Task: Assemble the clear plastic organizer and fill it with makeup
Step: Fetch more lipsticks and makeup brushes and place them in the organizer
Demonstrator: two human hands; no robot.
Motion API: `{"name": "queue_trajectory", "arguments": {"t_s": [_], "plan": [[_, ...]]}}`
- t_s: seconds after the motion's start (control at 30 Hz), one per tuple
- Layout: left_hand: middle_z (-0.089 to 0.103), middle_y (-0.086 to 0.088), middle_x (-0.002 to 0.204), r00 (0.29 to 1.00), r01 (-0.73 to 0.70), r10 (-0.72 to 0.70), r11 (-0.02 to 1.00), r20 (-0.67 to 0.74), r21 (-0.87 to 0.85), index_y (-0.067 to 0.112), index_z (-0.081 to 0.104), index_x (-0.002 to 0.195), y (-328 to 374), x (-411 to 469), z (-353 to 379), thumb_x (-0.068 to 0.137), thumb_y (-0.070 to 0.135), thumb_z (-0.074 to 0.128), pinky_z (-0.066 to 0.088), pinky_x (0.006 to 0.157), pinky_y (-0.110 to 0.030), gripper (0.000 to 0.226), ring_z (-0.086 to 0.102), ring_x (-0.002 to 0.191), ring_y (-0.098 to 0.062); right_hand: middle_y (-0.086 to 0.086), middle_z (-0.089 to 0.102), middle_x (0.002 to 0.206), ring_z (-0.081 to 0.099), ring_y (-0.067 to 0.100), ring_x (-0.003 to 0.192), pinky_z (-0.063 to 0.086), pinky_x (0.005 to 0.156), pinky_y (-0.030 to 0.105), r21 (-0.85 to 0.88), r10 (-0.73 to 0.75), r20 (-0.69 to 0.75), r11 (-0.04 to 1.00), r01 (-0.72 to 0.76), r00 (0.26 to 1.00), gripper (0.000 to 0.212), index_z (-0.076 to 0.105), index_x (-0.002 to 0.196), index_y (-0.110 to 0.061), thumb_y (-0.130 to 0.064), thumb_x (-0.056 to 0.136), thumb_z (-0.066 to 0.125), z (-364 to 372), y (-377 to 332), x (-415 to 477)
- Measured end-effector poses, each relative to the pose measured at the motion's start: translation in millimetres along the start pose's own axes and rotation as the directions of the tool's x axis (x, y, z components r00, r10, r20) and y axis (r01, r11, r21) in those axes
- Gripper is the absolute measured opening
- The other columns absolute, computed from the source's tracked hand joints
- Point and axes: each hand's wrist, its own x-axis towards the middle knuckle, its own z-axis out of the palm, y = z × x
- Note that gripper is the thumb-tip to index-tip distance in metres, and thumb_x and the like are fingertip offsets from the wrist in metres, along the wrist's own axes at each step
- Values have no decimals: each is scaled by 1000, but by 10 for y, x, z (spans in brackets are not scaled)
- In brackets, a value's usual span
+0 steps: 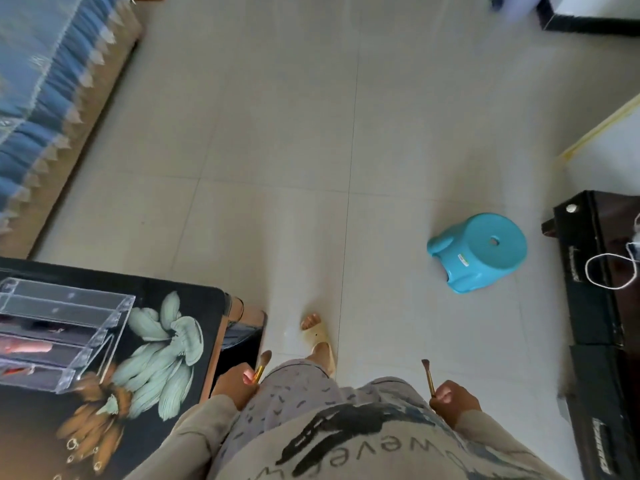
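Standing view, 2 brushes in hand. The left hand point(239, 382) grips the left brush point(263, 363) and the right hand point(453, 401) grips the right brush point(428, 375), bristles forward. The clear organizer point(65, 327) stands on the table point(204, 306), leftward and ahead. Its dividers run roughly crosswise to the brushes. The left hand is nearer.

Pale tiled floor point(311, 150), turquoise stool point(479, 251), blue-covered sofa point(45, 81)
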Motion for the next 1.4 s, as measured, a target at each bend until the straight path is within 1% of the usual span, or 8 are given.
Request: {"name": "queue_trajectory", "arguments": {"t_s": [0.07, 0.2, 0.5, 0.6, 0.87, 0.97, 1.2, 1.4], "plan": [[64, -12, 113, 999, -36, 36, 999, -26, 1, 16, 56, 86, 250, 151, -376, 90, 18, 48, 43, 85, -27, 9, 59, 104, -24, 5, 68, 108, 57, 17, 85, 37, 71, 17, -3, -7, -34, 1000, 7, 999, 19, 60, 103, -12, -17, 85, 54, -253, -259, 86], [59, -15, 127, 995, -56, 56, 998, -87, -6, 6, 54, 120, 645, 434, -1028, 95, 23, 44, 41, 96, -28, 32, 57, 113, -27, 6, 67, 106, 49, 16, 79, 36, 70, 19, -25, -26, -40, 999, 25, 999, 18, 59, 101, -12, -16, 85, 52, -688, -793, 278], [64, -11, 119, 988, 40, -78, 963, -135, -268, 7, 58, 113, 1121, 942, -1765, 91, 13, 49, 43, 93, -28, 25, 58, 112, -26, 12, 66, 112, 59, 28, 105, 42, 80, 23, -162, -164, -25, 974, 157, 986, 18, 60, 101, -9, -16, 84, 56, -1603, -2088, 870], [65, -12, 117, 981, 119, -168, 919, -100, -377, 7, 60, 111, 1227, 997, -1823, 91, 19, 49, 44, 94, -29, 26, 59, 111, -27, 12, 67, 110, 59, 27, 105, 36, 72, 23, -248, -232, -8, 943, 223, 973, 11, 53, 74, -19, -13, 82, 57, -2037, -2609, 1107], [64, -12, 118, 921, 322, -384, 663, 63, -676, 14, 57, 94, 1548, 911, -1675, 88, 12, 53, 42, 92, -26, 8, 58, 111, -26, 13, 66, 91, 61, 27, 92, 39, 71, 25, -510, -448, 78, 750, 422, 891, 30, 41, 61, -22, -12, 81, 62, -2988, -4110, 1503], [65, -13, 118, 877, 396, -463, 541, 130, -742, 12, 62, 98, 1598, 896, -1616, 88, 9, 49, 43, 93, -26, 16, 58, 111, -27, 6, 57, 80, 61, 28, 97, 34, 68, 22, -567, -486, 137, 676, 471, 863, 33, 41, 58, -24, -10, 80, 62, -3038, -4584, 1485], [68, -15, 112, 812, 436, -539, 309, 222, -845, 9, 64, 102, 1544, 1126, -1825, 87, 11, 52, 45, 90, -27, 19, 61, 105, -28, 16, 68, 103, 61, 28, 98, 35, 69, 21, -666, -522, 245, 522, 533, 817, 33, 41, 59, -23, -9, 81, 61, -2841, -5509, 1423], [70, -10, 98, 819, 385, -535, 242, 208, -891, 15, 59, 78, 1067, 1443, -2346, 87, 14, 52, 40, 73, -21, 11, 64, 91, -24, 14, 61, 89, 59, 28, 91, 35, 70, 23, -705, -546, 244, 468, 533, 801, 33, 39, 59, -20, -7, 82, 59, -2484, -6395, 1191]]}}
